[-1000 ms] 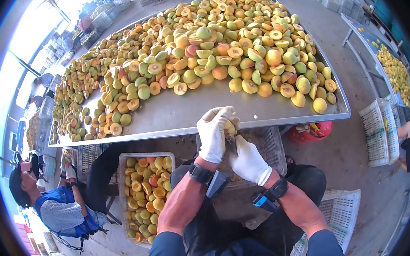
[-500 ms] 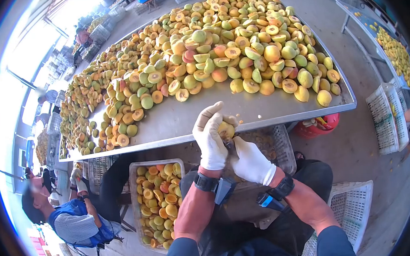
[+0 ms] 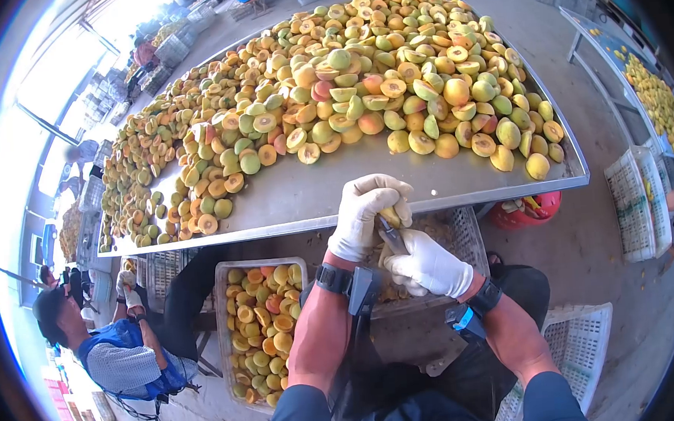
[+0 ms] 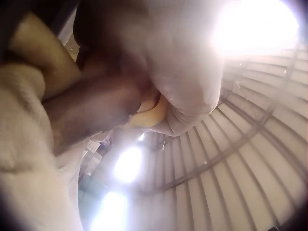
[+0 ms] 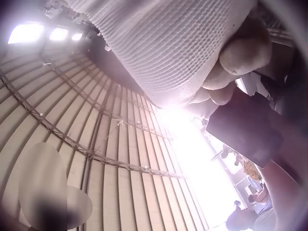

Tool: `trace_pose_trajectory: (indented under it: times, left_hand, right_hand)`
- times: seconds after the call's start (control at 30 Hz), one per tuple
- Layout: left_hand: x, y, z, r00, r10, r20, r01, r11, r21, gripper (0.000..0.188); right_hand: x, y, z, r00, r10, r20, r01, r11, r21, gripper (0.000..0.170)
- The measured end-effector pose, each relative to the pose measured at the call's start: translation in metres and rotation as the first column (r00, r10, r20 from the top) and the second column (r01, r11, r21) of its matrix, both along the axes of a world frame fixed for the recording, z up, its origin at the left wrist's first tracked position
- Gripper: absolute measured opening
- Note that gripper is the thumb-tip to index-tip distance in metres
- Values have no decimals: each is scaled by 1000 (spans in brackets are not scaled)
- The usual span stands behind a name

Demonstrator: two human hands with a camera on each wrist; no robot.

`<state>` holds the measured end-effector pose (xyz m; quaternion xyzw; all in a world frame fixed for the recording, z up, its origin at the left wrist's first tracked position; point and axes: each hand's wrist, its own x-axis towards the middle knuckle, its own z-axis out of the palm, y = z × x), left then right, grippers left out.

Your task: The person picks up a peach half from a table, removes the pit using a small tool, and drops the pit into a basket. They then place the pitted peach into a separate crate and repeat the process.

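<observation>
A metal table (image 3: 298, 193) carries a broad heap of yellow-green and orange fruit (image 3: 323, 89), many pieces halved.

Another person (image 3: 122, 363) (blue-vested) sits left; a white crate (image 3: 629, 222) stands right.

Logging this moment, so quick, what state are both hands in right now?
Left hand: closed, holding a yellow fruit piece.
Right hand: closed, holding a dark tool.

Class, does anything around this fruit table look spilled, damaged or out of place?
Only slightly: a small pale scrap lies alone on the table's bare metal close to the near edge, apart from the heaped fruit. Nothing else stands out; the left hand grips a fruit piece, the right hand a tool.
</observation>
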<state>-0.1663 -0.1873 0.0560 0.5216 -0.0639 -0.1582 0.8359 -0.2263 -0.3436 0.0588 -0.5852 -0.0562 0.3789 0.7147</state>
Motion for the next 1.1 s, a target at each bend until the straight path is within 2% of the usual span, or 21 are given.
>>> trace_pose_trajectory:
  times: [0.07, 0.13, 0.17, 0.2, 0.23, 0.27, 0.3, 0.37, 0.5, 0.6, 0.63, 0.67, 0.7, 0.73, 0.8, 0.83, 0.87, 0.9, 0.93, 1.0, 1.1]
  left_hand:
    - [1, 0, -1, 999, -32, 7, 32, 999, 4, 19]
    - [1, -8, -4, 993, 25, -115, -29, 999, -33, 18]
    - [1, -13, -8, 985, 91, -146, -95, 995, -22, 18]
    - [0, -14, -10, 985, 90, -147, -95, 995, -23, 18]
    - [-3, -16, -12, 981, 142, -128, -146, 989, -22, 18]
    - [-5, -17, -13, 975, 192, -110, -196, 980, -22, 19]
    - [-6, -18, -12, 976, 186, -110, -190, 982, -20, 19]
    - [-8, -16, -10, 983, 186, 3, -186, 983, 9, 19]
    - [-9, -13, -12, 989, 147, 19, -147, 989, -9, 19]
    - [-9, -12, -11, 995, 94, 36, -95, 995, 22, 19]
    - [-7, -12, -10, 999, 32, -26, -32, 999, 6, 18]
    - [-7, -12, -10, 996, -31, -86, 30, 999, -15, 18]
    - [-7, -12, -12, 996, -28, -83, 26, 1000, -17, 18]
    - [-5, -13, -15, 994, -1, -113, 0, 1000, -4, 18]
    - [-10, -15, -17, 988, 21, -155, -19, 1000, 12, 18]
    - [-13, -17, -14, 994, 66, -90, -65, 998, 15, 18]
    - [-14, -18, -11, 993, 113, -23, -113, 994, 12, 18]
    - [-14, -18, -10, 993, 112, -26, -112, 994, 12, 18]
    - [-15, -17, -9, 993, 117, -1, -117, 993, 0, 18]
    - [-14, -16, -7, 992, 123, 23, -122, 992, -13, 18]
    - [-12, -12, -2, 997, 68, -21, -69, 997, -33, 19]
  right_hand:
    - [-3, 4, -4, 998, -38, 57, 41, 998, -49, 10]
    - [-2, 9, -31, 990, -77, 114, 88, 992, -94, 11]
    - [2, 15, -67, 791, -166, 589, 279, 954, -105, 10]
    - [4, 17, -85, 378, -168, 910, 445, 895, -20, 10]
    - [2, 14, -58, 379, -170, 910, 447, 894, -20, 10]
    - [-2, 5, -28, 801, -165, 576, 277, 954, -112, 9]
    - [-3, 0, -7, 994, -72, 86, 81, 992, -98, 9]
    - [0, -7, -5, 998, -34, 49, 36, 998, -51, 8]
    - [-2, -13, -6, 998, 56, -28, -54, 996, 77, 8]
    - [-4, -14, -7, 997, 62, -45, -59, 996, 62, 6]
    - [-6, -12, -8, 997, 64, -45, -62, 996, 61, 6]
    - [-9, -8, -10, 999, 20, 48, -17, 998, -63, 7]
    - [-10, -6, -11, 989, -12, 147, 39, 983, -180, 8]
    - [-8, -8, -8, 989, -10, 150, 38, 983, -182, 8]
    - [-8, -14, -1, 999, 40, 10, -39, 997, -63, 9]
    - [-8, -16, -1, 999, 35, 9, -34, 997, -63, 9]
    - [-7, -18, 0, 997, 58, -42, -57, 998, 16, 10]
    - [-7, -19, 0, 992, 86, -91, -77, 992, 97, 10]
    - [-7, -19, -1, 992, 86, -94, -77, 992, 97, 10]
    - [-7, -20, -4, 973, 133, -187, -83, 964, 253, 10]
    - [-6, -19, -7, 959, 150, -241, -71, 949, 307, 8]
